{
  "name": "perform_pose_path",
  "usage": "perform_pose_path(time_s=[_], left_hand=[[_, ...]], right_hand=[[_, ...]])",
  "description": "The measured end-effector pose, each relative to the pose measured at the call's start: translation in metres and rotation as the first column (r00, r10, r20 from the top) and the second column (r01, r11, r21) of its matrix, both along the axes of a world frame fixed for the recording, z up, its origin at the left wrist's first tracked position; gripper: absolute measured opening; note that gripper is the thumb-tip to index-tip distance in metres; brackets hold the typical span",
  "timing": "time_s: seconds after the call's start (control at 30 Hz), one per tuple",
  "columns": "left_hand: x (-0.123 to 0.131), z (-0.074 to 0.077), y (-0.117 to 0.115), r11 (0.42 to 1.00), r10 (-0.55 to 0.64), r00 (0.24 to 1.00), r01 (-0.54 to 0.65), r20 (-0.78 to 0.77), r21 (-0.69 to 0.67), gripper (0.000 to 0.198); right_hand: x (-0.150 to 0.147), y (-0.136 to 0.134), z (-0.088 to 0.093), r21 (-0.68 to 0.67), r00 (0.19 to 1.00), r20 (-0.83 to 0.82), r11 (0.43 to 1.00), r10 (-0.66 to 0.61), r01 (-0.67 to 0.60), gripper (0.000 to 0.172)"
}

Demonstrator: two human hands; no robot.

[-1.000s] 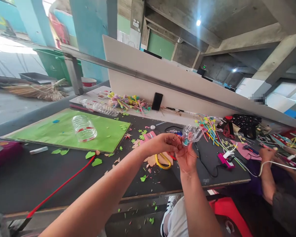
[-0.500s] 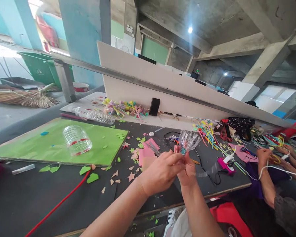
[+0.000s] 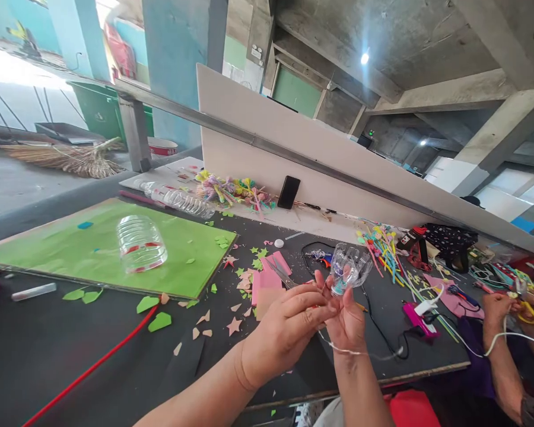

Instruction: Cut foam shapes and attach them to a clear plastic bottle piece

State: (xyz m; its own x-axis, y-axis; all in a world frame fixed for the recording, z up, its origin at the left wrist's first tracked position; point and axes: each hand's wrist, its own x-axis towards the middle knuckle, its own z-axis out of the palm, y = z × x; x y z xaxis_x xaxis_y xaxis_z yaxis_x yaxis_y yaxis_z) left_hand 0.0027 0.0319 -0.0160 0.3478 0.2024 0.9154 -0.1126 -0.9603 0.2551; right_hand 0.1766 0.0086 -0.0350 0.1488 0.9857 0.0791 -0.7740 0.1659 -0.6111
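Note:
My right hand (image 3: 347,323) grips a clear plastic bottle piece (image 3: 350,264) by its narrow neck, the flared petal-like end pointing up and away. Teal shows at that neck. Close beside it, my left hand (image 3: 289,323) is closed, its fingertips pinched together against the neck. From under these fingers a thin, clear strand (image 3: 351,352) runs off to the right, over my right wrist. What exactly the left fingertips pinch is partly hidden. Scissors (image 3: 279,270) lie on pink paper (image 3: 267,287) just beyond my left hand.
A cut clear bottle (image 3: 141,246) lies on a green board (image 3: 178,267) at left. Paper stars and scraps (image 3: 234,325) are scattered around. A pink power strip (image 3: 420,320) with cables sits at right, near a co-worker's hands (image 3: 498,308). A phone (image 3: 289,192) leans on the partition.
My hands and the bottle piece have shifted slightly right and down in view. The right palm is more open to view, and the strand now hangs lower. At right, yellow-handled scissors now show by the co-worker.

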Motion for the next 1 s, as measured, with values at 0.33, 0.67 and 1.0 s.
perform_pose_path(time_s=[0.33,0.67,1.0], left_hand=[[-0.004,-0.003,0.002,0.969,0.039,0.974,0.018,0.223,-0.247,0.038],[-0.008,0.000,0.005,0.921,0.073,0.928,0.079,0.365,-0.383,0.030],[-0.007,-0.004,0.007,0.873,0.172,0.935,0.002,0.311,-0.488,0.021]], right_hand=[[0.010,-0.005,-0.006,0.010,0.989,0.097,0.994,-0.113,0.112,0.039],[0.019,-0.011,-0.008,0.056,0.955,0.286,0.996,-0.076,0.062,0.057],[0.033,-0.013,-0.013,0.075,0.851,0.497,0.986,-0.168,0.151,0.047]])
